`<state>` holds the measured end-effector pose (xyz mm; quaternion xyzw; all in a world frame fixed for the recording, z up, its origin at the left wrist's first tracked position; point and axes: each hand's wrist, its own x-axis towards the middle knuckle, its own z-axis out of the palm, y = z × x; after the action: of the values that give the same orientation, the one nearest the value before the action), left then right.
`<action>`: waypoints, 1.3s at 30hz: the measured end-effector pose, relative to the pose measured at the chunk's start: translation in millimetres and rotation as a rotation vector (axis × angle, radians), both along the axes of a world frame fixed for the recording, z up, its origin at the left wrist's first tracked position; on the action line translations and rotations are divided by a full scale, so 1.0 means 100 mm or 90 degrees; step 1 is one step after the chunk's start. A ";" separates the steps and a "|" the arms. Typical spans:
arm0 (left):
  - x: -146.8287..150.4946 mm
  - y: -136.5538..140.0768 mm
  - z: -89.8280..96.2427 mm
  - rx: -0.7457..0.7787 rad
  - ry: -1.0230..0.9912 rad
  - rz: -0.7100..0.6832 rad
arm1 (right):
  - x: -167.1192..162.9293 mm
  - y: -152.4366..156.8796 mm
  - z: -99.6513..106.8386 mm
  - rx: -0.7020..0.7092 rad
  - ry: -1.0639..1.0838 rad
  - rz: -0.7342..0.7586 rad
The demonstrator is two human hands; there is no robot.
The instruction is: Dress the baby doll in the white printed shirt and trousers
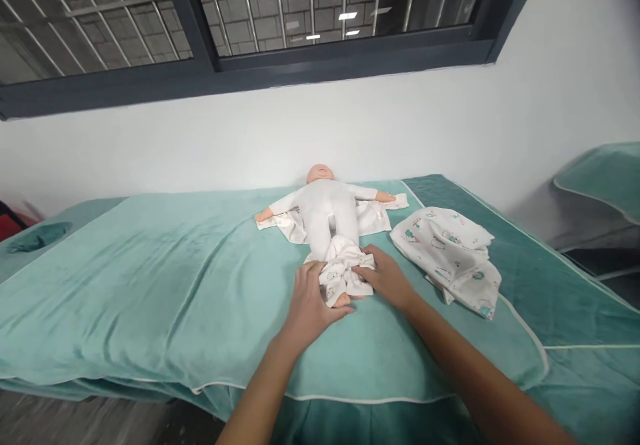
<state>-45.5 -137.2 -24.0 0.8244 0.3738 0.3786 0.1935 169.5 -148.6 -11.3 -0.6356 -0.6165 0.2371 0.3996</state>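
Observation:
A baby doll (330,208) with a white cloth body lies on its back, its head toward the wall and its feet toward me. White printed baby pants (345,262) are bunched around its lower legs, and a foot (342,300) pokes out of one leg opening. My left hand (309,302) curls around the left side of the pants, thumb below the foot. On the other side, my right hand (385,275) is closed on the pants fabric, thumb and fingers pinching it. An opened baby shirt (374,215) lies under the doll's back and arms.
A crumpled printed cloth (450,252) lies right of the doll. Green covers (150,285) spread over the bed, with a face hole (40,237) at the far left. Behind stand a white wall (200,145) and a dark-framed window (320,65). Another green-covered surface (600,178) is at right.

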 end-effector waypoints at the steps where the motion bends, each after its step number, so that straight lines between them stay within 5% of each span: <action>1: 0.02 0.01 0.01 0.022 0.009 0.015 | -0.01 -0.03 0.04 0.000 0.001 0.015; 7: 0.03 0.08 0.08 0.052 0.048 0.041 | -0.07 -0.34 0.27 -0.015 -0.112 0.174; 12: 0.00 0.06 0.14 0.000 0.090 0.054 | -0.12 -0.48 0.31 -0.017 -0.233 0.127; 21: -0.29 -0.14 0.75 -0.250 0.190 0.002 | -0.16 -0.64 0.61 -0.140 -0.128 0.071; 27: -0.42 -0.32 1.37 -0.209 0.309 -0.113 | -0.03 -0.76 1.12 -0.230 -0.084 0.214; 30: -0.49 -0.41 1.80 -0.176 0.387 -0.246 | 0.01 -0.81 1.50 -0.215 -0.194 0.239; 34: -0.51 -0.47 2.41 -0.151 0.524 -0.307 | -0.03 -0.84 2.05 -0.167 -0.250 0.312; 39: -0.47 -0.44 3.02 -0.261 0.635 -0.377 | -0.23 -0.82 2.65 -0.126 -0.310 0.351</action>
<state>-92.8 -181.0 278.2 0.9169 0.2396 -0.2021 0.2470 147.0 -230.7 253.3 -0.5193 -0.8153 0.2362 0.0992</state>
